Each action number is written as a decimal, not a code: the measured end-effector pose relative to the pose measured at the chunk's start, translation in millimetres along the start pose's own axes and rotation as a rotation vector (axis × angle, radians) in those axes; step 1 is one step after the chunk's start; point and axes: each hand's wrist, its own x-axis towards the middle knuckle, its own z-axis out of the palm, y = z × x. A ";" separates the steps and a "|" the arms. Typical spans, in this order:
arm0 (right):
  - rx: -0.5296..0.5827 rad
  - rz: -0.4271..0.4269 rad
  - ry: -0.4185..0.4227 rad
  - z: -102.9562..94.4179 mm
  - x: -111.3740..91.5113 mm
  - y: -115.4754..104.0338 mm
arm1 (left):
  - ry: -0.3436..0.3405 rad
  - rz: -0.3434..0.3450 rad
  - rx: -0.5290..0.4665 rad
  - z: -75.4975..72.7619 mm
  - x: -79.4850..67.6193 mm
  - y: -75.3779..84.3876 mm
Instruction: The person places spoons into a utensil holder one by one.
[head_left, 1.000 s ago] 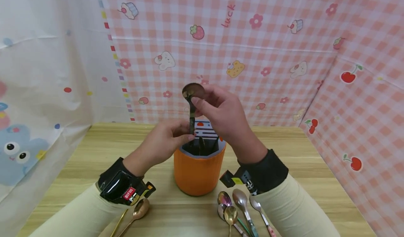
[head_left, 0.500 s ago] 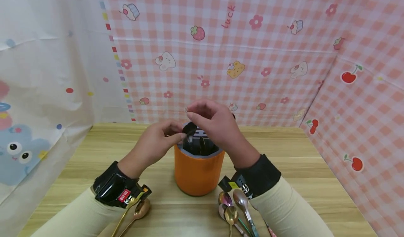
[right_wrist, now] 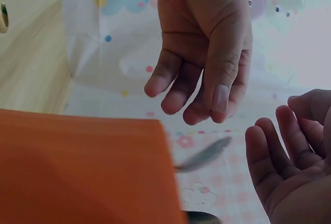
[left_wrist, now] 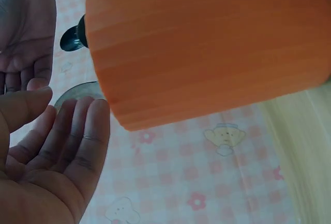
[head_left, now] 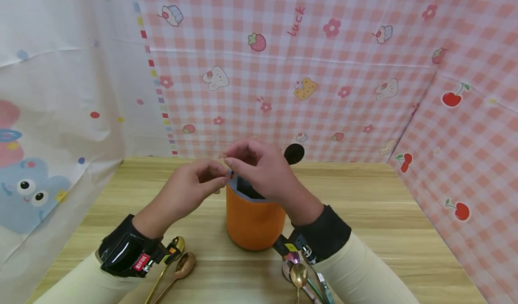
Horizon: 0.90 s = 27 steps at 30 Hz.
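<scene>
An orange utensil holder (head_left: 256, 227) with a grey inner rim stands upright on the table. My left hand (head_left: 184, 189) is at its left rim, fingers loosely bent, holding nothing. Over the opening hovers my right hand (head_left: 263, 171), also with nothing between its relaxed fingers; it hides much of the inside. The round dark head of a spoon (head_left: 294, 154) rises above the rim on the right. In the left wrist view a greyish spoon bowl (left_wrist: 77, 92) shows behind the left fingertips (left_wrist: 95, 113). The right wrist view shows this bowl (right_wrist: 204, 155) jutting out past the rim.
On the table at front left lie a gold spoon (head_left: 178, 245) and a copper-coloured spoon (head_left: 186, 264). Several more spoons, one of them gold (head_left: 299, 274), lie at front right, partly under the right forearm. A pink checked cloth wall (head_left: 263, 70) stands behind.
A dark spoon, held by both hands above the holder a second ago, has gone down into it. Both hands have let go and shifted left, the right one also lower.
</scene>
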 end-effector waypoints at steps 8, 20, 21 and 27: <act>-0.089 -0.023 -0.158 32.2 -11.4 11.4 | -0.059 -0.016 0.101 -7.1 -30.1 -23.4; -0.248 -0.013 -0.374 92.8 -33.6 43.0 | -0.093 -0.158 0.121 -8.9 -84.8 -69.8; -0.250 0.003 -0.379 97.8 -34.8 48.1 | -0.090 -0.161 0.120 -7.3 -88.4 -75.0; -0.267 0.081 -0.400 127.1 -42.3 76.0 | -0.096 -0.200 0.134 3.0 -112.3 -109.4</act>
